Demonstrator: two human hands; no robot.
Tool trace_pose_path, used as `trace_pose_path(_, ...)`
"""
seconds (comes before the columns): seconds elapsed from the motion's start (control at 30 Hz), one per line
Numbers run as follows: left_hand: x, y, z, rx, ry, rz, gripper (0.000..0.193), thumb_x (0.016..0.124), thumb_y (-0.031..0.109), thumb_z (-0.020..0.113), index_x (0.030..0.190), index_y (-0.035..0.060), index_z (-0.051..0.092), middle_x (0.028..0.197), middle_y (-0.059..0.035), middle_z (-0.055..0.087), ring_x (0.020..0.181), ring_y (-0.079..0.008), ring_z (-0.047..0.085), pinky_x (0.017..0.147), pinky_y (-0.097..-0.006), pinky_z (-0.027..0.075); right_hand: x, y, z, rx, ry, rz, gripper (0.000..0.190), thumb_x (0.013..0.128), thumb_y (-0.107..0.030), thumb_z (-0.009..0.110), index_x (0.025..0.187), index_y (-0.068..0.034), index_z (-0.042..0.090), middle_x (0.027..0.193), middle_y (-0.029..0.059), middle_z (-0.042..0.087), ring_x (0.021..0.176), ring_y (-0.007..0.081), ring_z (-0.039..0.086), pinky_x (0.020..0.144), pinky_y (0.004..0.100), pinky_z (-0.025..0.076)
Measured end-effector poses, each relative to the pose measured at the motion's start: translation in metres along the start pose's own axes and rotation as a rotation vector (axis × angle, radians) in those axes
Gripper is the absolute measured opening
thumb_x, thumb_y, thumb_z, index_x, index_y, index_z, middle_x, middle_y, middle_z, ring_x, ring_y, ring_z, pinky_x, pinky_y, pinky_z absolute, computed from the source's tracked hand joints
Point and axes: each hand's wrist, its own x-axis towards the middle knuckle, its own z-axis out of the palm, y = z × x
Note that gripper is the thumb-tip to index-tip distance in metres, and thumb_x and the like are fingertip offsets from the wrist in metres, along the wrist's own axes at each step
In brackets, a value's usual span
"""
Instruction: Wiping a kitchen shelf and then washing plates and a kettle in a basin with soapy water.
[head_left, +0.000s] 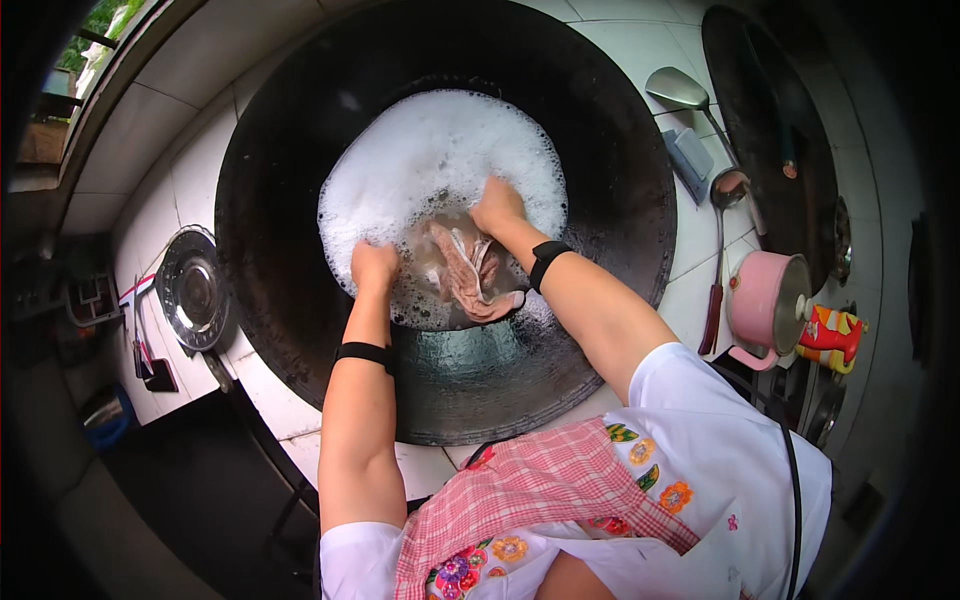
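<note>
A large black wok (465, 390) set into a white tiled counter holds water under thick white suds (442, 142). Between my hands a wet brownish-pink cloth (469, 277) with a pale edge lies bunched, partly under the water. My left hand (375, 264) is at the left edge of the suds, its fingers curled and partly hidden by foam. My right hand (498, 206) is bent into the foam above and right of the cloth, fingertips hidden. Whether either hand grips part of the cloth under the suds cannot be told.
Right of the wok lie a metal spatula (679, 86), a blue scrubbing pad (690, 161), a ladle (729, 187) and a pink pot (761, 300). A second dark wok (810, 150) stands beyond. At left are a glass lid (196, 289) and a window.
</note>
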Motion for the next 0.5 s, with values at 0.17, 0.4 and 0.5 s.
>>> trace_pose_path(0.17,0.000,0.008,-0.016,0.104,0.118,-0.101,0.042,0.079,0.024,0.066,0.110,-0.0042,0.065,0.108,-0.0266,0.067,0.106,-0.0401,0.064,0.094,-0.0432,0.049,-0.005,0.002,0.011,-0.041,-0.012,-0.019,0.033,0.076,-0.011,0.066,0.106,0.000,0.062,0.103,0.0264,0.066,0.106,0.0416,0.062,0.089,0.0472,0.051)
trace_pose_path(0.4,-0.001,-0.005,-0.022,0.077,0.035,-0.125,0.031,0.075,0.025,0.072,0.099,0.0051,0.070,0.099,-0.0192,0.071,0.098,-0.0358,0.067,0.091,-0.0417,0.050,-0.008,-0.008,0.005,0.047,0.110,-0.267,0.021,0.080,-0.006,0.065,0.099,0.003,0.060,0.108,0.0260,0.060,0.103,0.0444,0.061,0.091,0.0481,0.050)
trace_pose_path(0.5,-0.004,-0.008,-0.015,0.080,0.082,-0.074,0.030,0.074,0.025,0.073,0.095,0.0056,0.069,0.098,-0.0188,0.071,0.097,-0.0348,0.067,0.090,-0.0410,0.050,-0.006,-0.011,0.011,0.102,0.268,-0.157,0.030,0.080,-0.007,0.066,0.107,0.004,0.058,0.116,0.0282,0.057,0.106,0.0455,0.059,0.094,0.0471,0.049)
